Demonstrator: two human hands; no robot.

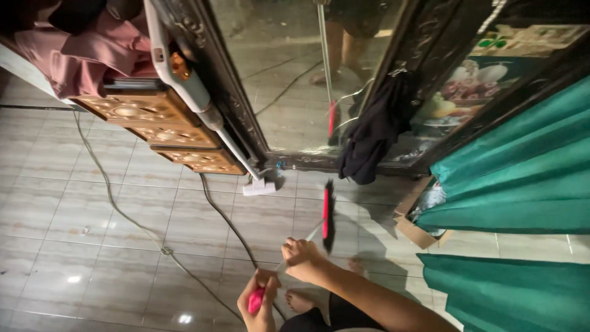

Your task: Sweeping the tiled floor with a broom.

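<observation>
the left hand (259,302) is nearest the camera, curled tight around the pink end grip of a broom (327,212), with a bare foot (299,300) on the floor just beside it. a little farther up the thin metal handle, the right hand (300,252) is wrapped around the shaft, so the two hands sit apart along the broom, both clamped on it; that spacing looks suited to steering the long stick, the lower hand as pivot and the upper one as guide.

beyond the right hand, the broom's head, a red bar with dark bristles, hangs just over the tiled floor (92,215), turned edge-on and slightly blurred. left of the broom head, two cables (227,221) trail across the tiles. past the head, a white stick vacuum (203,104) leans with its foot on the floor against a dark-framed mirror (289,74), probably propped there to stay upright. a black cloth (375,132) hangs on the mirror's frame right of the broom head. left of the vacuum stand carved wooden panels (166,129) with pink fabric (80,55) heaped above. right of the broom, a cardboard box (418,224) sits half under teal curtains (522,166).
</observation>
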